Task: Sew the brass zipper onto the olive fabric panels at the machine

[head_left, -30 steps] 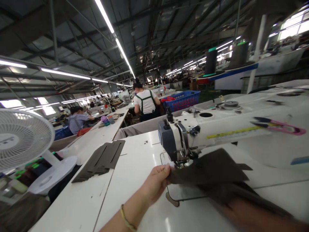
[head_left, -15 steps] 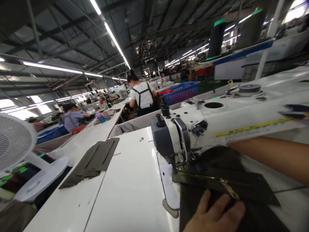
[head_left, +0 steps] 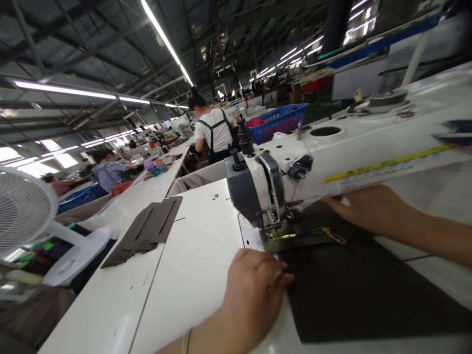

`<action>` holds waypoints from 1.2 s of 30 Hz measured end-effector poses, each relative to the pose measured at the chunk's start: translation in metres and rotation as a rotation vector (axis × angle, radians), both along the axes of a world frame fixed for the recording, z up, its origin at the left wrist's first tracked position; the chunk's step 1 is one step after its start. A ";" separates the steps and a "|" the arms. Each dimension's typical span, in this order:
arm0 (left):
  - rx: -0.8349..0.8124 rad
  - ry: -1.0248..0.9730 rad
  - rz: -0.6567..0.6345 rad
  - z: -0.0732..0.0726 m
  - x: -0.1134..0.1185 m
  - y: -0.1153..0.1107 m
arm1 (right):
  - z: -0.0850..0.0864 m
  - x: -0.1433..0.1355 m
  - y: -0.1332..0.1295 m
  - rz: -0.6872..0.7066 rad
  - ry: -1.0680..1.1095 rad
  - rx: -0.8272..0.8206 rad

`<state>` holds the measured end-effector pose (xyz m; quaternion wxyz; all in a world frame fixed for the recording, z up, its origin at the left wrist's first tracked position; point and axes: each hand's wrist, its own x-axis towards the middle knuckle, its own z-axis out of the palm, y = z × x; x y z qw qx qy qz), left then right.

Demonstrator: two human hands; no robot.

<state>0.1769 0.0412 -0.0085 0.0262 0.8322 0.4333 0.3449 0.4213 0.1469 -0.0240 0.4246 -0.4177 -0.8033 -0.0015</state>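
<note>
A dark olive fabric piece [head_left: 368, 290] lies under the needle area of a white and grey sewing machine [head_left: 254, 182]. Along its upper part runs a gold-toothed zipper [head_left: 285, 237] with a gold zipper pull [head_left: 335, 235]. My left hand [head_left: 254, 290], a band at its wrist, is closed with fingers and thumb pinched at the fabric's left edge, just in front of the presser foot. Under the machine arm, my right hand [head_left: 356, 204] is at the fabric's far side; its fingertips are partly hidden by the machine and the cloth.
Grey-brown cut pieces [head_left: 147, 228] lie stacked on the white table [head_left: 191, 265] to the left. A white fan [head_left: 70, 246] stands beyond them. Yellow measuring tape [head_left: 387, 164] runs along the machine arm. Ahead are a blue basket [head_left: 280, 123] and a person in white [head_left: 216, 130].
My left hand has moved left, off the fabric's top near the zipper pull to its left edge. The right hand now shows more beneath the arm. The fabric and zipper pull have shifted; the view has tilted slightly.
</note>
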 end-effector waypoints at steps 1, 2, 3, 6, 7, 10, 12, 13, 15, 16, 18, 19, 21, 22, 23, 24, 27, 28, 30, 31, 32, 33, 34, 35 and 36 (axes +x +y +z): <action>-0.001 0.046 0.080 -0.001 -0.008 0.004 | 0.001 -0.006 -0.006 0.063 -0.070 0.031; 0.000 0.095 0.122 -0.003 -0.014 0.008 | 0.001 -0.014 -0.013 0.134 -0.141 0.077; 0.001 0.138 0.131 -0.007 -0.018 0.012 | 0.000 -0.023 -0.022 0.204 -0.202 0.128; 0.022 0.193 0.113 -0.017 -0.018 0.023 | -0.008 -0.052 -0.041 0.300 -0.276 0.251; 0.032 0.190 0.107 -0.020 -0.017 0.025 | -0.011 -0.060 -0.043 0.303 -0.286 0.267; 0.056 0.180 0.092 -0.025 -0.015 0.028 | -0.019 -0.073 -0.040 0.306 -0.306 0.282; 0.071 0.192 0.082 -0.025 -0.015 0.029 | -0.020 -0.074 -0.035 0.321 -0.300 0.261; 0.078 0.202 0.078 -0.025 -0.016 0.029 | -0.020 -0.074 -0.034 0.323 -0.295 0.244; 0.093 0.222 0.067 -0.024 -0.017 0.030 | -0.019 -0.073 -0.032 0.317 -0.289 0.208; 0.098 0.232 0.062 -0.023 -0.017 0.030 | -0.019 -0.073 -0.032 0.313 -0.287 0.194; 0.102 0.246 0.058 -0.022 -0.016 0.031 | -0.018 -0.073 -0.033 0.306 -0.279 0.181; 0.106 0.249 0.057 -0.022 -0.016 0.031 | -0.018 -0.074 -0.033 0.305 -0.272 0.177; 0.119 0.249 0.048 -0.023 -0.017 0.032 | -0.017 -0.075 -0.035 0.301 -0.263 0.167; 0.126 0.246 0.041 -0.024 -0.017 0.032 | -0.016 -0.075 -0.035 0.298 -0.268 0.161; 0.131 0.245 0.035 -0.025 -0.018 0.034 | -0.015 -0.076 -0.036 0.295 -0.277 0.156; 0.138 0.244 0.030 -0.026 -0.019 0.035 | -0.013 -0.076 -0.036 0.292 -0.289 0.150; 0.144 0.237 0.030 -0.027 -0.021 0.041 | -0.007 -0.078 -0.035 0.274 -0.310 0.146; 0.137 0.232 0.031 -0.027 -0.021 0.043 | -0.006 -0.079 -0.034 0.270 -0.311 0.149; 0.113 0.218 0.033 -0.027 -0.021 0.046 | -0.004 -0.080 -0.032 0.267 -0.307 0.146; 0.102 0.213 0.033 -0.026 -0.021 0.047 | -0.004 -0.080 -0.031 0.272 -0.298 0.138; 0.097 0.208 0.035 -0.026 -0.021 0.047 | -0.005 -0.080 -0.030 0.281 -0.288 0.125; 0.095 0.203 0.038 -0.026 -0.021 0.048 | -0.006 -0.080 -0.030 0.292 -0.278 0.109; 0.097 0.199 0.040 -0.026 -0.021 0.048 | -0.007 -0.079 -0.029 0.304 -0.267 0.091; 0.101 0.193 0.042 -0.026 -0.021 0.048 | -0.009 -0.079 -0.028 0.312 -0.257 0.074; 0.106 0.188 0.042 -0.026 -0.021 0.048 | -0.010 -0.078 -0.028 0.319 -0.251 0.066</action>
